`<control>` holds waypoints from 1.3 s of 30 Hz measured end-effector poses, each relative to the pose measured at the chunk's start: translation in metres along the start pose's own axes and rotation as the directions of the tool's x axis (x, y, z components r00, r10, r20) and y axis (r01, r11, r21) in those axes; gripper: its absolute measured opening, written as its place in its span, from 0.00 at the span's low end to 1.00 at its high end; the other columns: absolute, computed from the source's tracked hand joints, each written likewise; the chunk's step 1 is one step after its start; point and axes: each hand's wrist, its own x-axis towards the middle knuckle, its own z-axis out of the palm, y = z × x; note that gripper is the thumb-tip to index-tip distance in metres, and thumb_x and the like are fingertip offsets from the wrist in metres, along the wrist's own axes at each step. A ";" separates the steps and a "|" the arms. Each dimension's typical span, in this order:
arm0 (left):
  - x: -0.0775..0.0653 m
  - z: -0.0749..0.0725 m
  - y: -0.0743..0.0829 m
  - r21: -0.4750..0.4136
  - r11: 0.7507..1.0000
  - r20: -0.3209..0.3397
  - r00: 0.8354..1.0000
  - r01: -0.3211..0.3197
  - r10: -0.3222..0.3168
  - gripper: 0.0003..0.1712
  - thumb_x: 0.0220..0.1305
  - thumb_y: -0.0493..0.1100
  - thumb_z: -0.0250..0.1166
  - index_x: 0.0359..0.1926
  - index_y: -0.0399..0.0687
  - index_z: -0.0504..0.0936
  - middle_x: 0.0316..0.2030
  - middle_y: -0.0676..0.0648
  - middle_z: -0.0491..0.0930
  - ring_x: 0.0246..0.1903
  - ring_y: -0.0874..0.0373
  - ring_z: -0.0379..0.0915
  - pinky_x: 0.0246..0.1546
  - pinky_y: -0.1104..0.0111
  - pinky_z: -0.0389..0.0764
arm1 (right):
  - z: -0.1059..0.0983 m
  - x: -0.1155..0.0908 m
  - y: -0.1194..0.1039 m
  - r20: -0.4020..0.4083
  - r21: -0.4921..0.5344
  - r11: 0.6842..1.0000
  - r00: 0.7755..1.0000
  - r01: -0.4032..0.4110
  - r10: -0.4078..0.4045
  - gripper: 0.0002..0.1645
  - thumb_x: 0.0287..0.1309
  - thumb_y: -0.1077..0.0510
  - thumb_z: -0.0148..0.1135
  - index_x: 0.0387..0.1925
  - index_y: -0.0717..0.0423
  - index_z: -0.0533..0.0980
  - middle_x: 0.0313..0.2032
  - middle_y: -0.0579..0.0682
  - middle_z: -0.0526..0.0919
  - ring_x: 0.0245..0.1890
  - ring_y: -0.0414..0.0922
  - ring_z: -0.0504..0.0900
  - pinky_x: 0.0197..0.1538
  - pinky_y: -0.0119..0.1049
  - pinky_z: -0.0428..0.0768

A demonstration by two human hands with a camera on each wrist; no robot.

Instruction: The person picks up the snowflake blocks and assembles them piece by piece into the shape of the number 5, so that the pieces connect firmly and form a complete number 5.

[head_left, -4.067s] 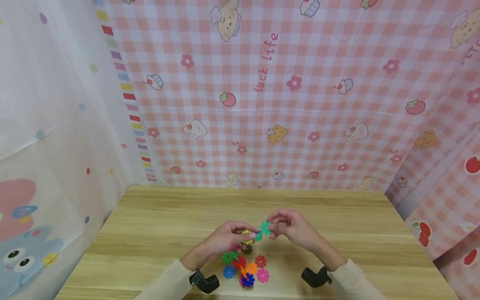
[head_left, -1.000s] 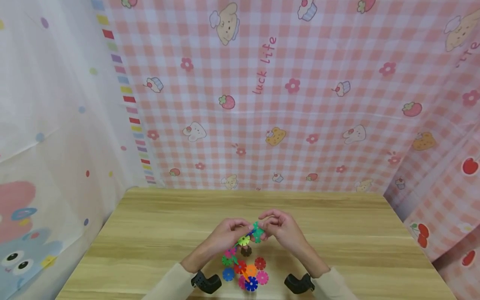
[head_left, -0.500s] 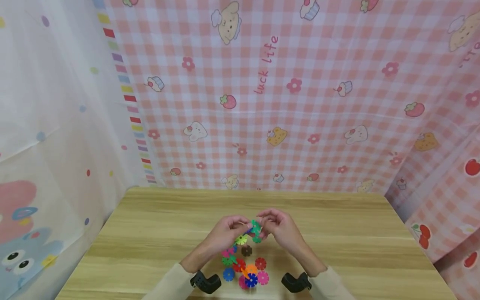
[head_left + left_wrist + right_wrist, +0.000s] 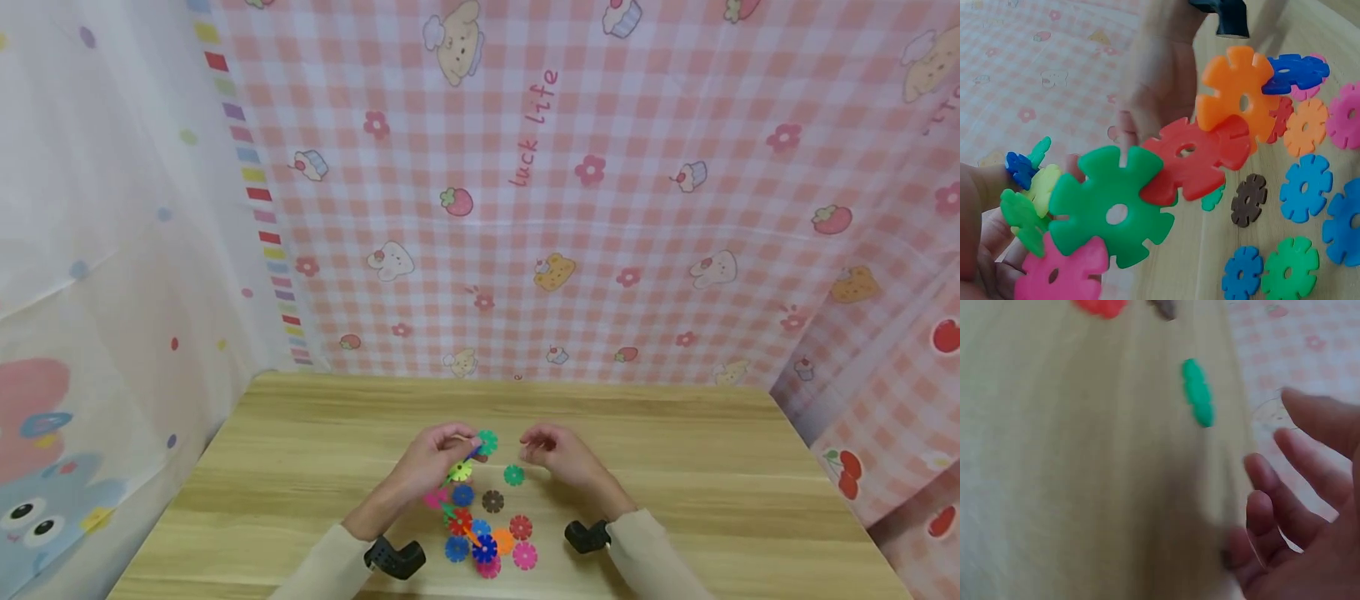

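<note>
My left hand (image 4: 431,458) pinches one end of a chain of interlocking plastic snowflake discs (image 4: 1091,200). A teal disc (image 4: 487,442) and a blue one are at the held end. Yellow, light green, pink, green, red and orange discs follow, down to a dark blue disc (image 4: 484,548). In the head view the chain hangs over loose discs and partly hides them. My right hand (image 4: 566,458) is apart from the chain, fingers loosely bent, holding nothing. Nearest to it is a loose green disc (image 4: 513,475) on the table, seen nearly edge-on in the right wrist view.
Loose discs lie on the wooden table (image 4: 675,467): a brown one (image 4: 492,501), a red one (image 4: 521,527), an orange one (image 4: 504,542), a pink one (image 4: 525,556) and several blue ones. A checked cloth (image 4: 585,217) hangs behind the table.
The right hand has let go of the teal disc and drawn off to the right. My left hand has moved left with the chain, the teal disc now at its end.
</note>
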 end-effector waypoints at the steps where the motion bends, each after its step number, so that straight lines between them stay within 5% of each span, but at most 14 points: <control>1: 0.000 -0.001 0.000 -0.006 1.000 0.000 1.000 0.004 -0.004 0.14 0.72 0.49 0.59 0.49 0.45 0.81 0.42 0.42 0.86 0.21 0.61 0.68 0.24 0.72 0.75 | 0.002 0.001 0.003 0.028 -0.019 1.000 0.999 0.016 -0.016 0.12 0.62 0.63 0.65 0.46 0.62 0.79 0.36 0.50 0.81 0.37 0.44 0.76 0.40 0.35 0.76; 11: 0.004 -0.009 -0.006 0.007 1.000 0.003 1.000 0.022 -0.022 0.15 0.73 0.51 0.57 0.49 0.47 0.81 0.43 0.43 0.86 0.21 0.61 0.68 0.21 0.73 0.70 | 0.015 0.005 0.013 0.077 -0.148 0.988 0.997 0.037 -0.025 0.12 0.57 0.54 0.71 0.42 0.53 0.81 0.36 0.48 0.74 0.38 0.45 0.69 0.42 0.37 0.70; 18: 0.015 -0.020 -0.009 -0.026 0.999 -0.019 0.999 0.046 -0.046 0.17 0.73 0.52 0.57 0.48 0.44 0.80 0.46 0.39 0.85 0.43 0.44 0.82 0.44 0.53 0.83 | 0.021 0.004 0.009 0.050 -0.175 0.983 0.997 0.062 -0.055 0.13 0.50 0.56 0.77 0.35 0.52 0.80 0.33 0.51 0.71 0.36 0.45 0.67 0.40 0.38 0.66; 24: 0.028 -0.028 -0.014 -0.042 0.996 -0.086 0.993 0.074 -0.078 0.15 0.73 0.49 0.57 0.46 0.43 0.82 0.43 0.40 0.85 0.40 0.44 0.81 0.41 0.54 0.84 | 0.024 0.004 0.011 0.022 -0.204 0.978 0.999 0.050 -0.046 0.12 0.51 0.57 0.76 0.31 0.52 0.78 0.32 0.49 0.71 0.35 0.44 0.67 0.41 0.37 0.66; 33: 0.035 -0.028 -0.014 -0.060 0.997 -0.066 0.996 0.054 -0.058 0.16 0.73 0.49 0.58 0.50 0.41 0.81 0.43 0.42 0.86 0.39 0.43 0.82 0.38 0.57 0.84 | 0.016 0.001 0.011 -0.052 -0.076 0.997 0.998 0.022 -0.026 0.06 0.59 0.67 0.65 0.36 0.56 0.77 0.28 0.47 0.77 0.30 0.42 0.73 0.34 0.31 0.74; 39: 0.034 -0.022 -0.011 -0.106 0.993 -0.036 0.998 0.042 -0.046 0.17 0.73 0.47 0.58 0.50 0.37 0.79 0.45 0.39 0.85 0.39 0.52 0.81 0.43 0.54 0.84 | 0.008 0.001 -0.012 -0.153 0.146 0.988 0.986 -0.045 0.068 0.07 0.64 0.69 0.58 0.42 0.62 0.78 0.30 0.54 0.81 0.28 0.51 0.81 0.32 0.37 0.82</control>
